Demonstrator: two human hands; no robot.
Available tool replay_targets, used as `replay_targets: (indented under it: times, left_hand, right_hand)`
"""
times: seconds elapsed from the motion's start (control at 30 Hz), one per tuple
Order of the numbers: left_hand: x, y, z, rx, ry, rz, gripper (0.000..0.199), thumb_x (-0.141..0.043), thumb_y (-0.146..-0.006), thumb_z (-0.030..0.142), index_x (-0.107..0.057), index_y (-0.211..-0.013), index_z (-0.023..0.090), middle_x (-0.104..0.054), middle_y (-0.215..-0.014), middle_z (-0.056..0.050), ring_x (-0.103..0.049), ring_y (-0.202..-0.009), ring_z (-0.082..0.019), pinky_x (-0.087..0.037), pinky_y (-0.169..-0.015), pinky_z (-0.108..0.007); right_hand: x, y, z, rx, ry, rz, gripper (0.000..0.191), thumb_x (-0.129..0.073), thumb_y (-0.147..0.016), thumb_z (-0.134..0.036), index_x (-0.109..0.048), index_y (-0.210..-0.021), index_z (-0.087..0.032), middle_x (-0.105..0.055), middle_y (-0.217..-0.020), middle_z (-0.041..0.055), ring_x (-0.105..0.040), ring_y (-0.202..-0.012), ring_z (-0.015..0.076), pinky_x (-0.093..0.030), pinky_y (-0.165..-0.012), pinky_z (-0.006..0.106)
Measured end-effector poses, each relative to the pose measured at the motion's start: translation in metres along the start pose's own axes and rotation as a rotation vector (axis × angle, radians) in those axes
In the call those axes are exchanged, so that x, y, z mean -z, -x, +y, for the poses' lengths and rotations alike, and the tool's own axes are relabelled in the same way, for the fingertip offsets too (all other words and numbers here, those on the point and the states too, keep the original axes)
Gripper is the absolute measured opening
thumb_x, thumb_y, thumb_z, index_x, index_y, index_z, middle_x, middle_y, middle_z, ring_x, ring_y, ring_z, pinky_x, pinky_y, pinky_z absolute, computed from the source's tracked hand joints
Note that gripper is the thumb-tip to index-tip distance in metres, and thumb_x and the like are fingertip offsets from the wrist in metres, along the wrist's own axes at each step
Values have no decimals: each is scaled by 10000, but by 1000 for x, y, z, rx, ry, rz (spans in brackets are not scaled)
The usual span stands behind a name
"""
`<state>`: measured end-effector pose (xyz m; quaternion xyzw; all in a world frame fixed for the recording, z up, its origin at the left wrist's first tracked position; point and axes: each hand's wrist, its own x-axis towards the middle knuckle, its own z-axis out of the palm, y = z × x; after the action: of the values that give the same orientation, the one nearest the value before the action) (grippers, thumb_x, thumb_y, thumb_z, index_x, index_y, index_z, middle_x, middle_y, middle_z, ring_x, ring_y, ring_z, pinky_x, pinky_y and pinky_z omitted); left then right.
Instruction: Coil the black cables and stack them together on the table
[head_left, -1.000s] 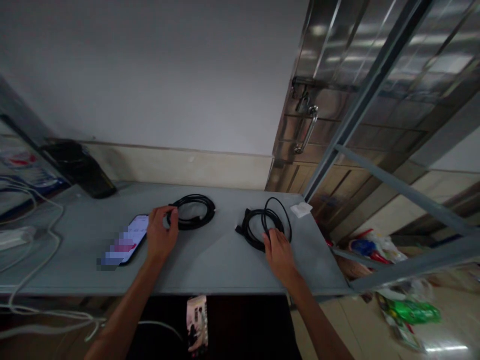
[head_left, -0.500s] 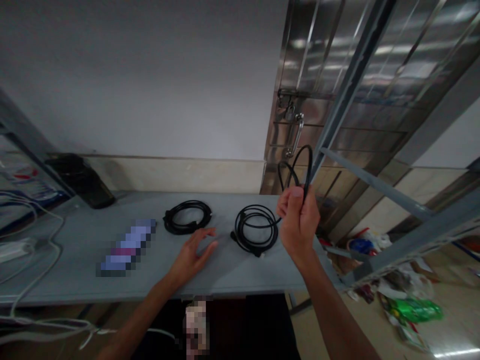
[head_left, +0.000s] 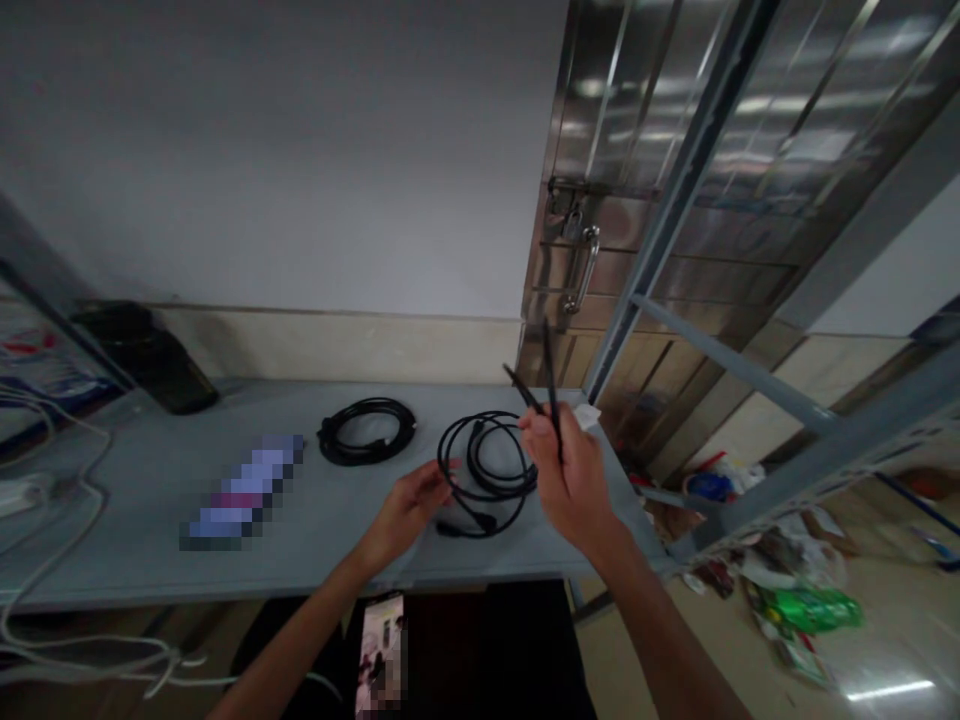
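A loosely coiled black cable (head_left: 501, 490) lies on the right part of the grey shelf (head_left: 300, 560). My right hand (head_left: 566, 470) is closed around a folded length of this cable, held above the coil's right side, with two bent pieces sticking up past the fingers. My left hand (head_left: 412, 508) is at the coil's left edge, its thumb and fingers closed on the outer loop. A connector end shows below the loops. Further left rests a second black cable (head_left: 367, 460), neatly wound into a ring, which neither hand touches.
A phone with a blurred screen (head_left: 244, 495) lies at the left. Behind it a dark bottle (head_left: 146, 355) leans by the wall. White cords (head_left: 90, 510) hang over the left end. Grey metal posts (head_left: 675, 210) frame the right side; a green bottle (head_left: 814, 608) is on the floor.
My right hand has come down and left with the cable. My left hand has moved right and closed on the loop. The coil has spread out wider and shifted left.
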<state>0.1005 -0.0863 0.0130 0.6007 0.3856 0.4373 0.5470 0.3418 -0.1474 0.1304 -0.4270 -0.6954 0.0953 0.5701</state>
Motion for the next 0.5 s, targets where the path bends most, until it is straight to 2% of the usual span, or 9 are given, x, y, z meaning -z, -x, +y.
replay_targets:
  times: [0.13,0.23,0.37,0.5]
  left_hand:
    - [-4,4,0,98,182,49,492,-944,-848,609,-855,-1128,214,-816,-908,-78,-781,-827,-255,-660,-796,-378]
    - [-13,4,4,120,296,83,520,-965,-816,629,-843,-1105,215,-815,-903,-74,-788,-789,-249,-668,-763,-376]
    - [-20,3,10,141,346,125,531,-998,-765,625,-811,-1049,218,-833,-905,-70,-783,-689,-233,-642,-697,-358]
    - [-17,3,12,140,314,165,520,-997,-764,611,-785,-1042,225,-835,-907,-59,-791,-682,-236,-625,-664,-346]
  right_hand:
    - [-19,45,38,-45,197,-254,338,-374,-1258,-435,-578,-1063,-251,-717,-890,42,-727,-800,226,-566,-763,338]
    - [-43,79,61,-48,327,-359,301,-373,-1246,-374,-615,-1147,-225,-765,-1089,123,-771,-1014,290,-612,-913,398]
    - [-70,109,75,-91,376,-458,323,-382,-1237,-326,-660,-1289,-170,-803,-1085,144,-809,-1006,296,-635,-870,374]
    - [-77,114,73,-139,400,-517,400,-386,-1243,-362,-666,-1419,-135,-832,-1160,173,-831,-976,296,-630,-844,361]
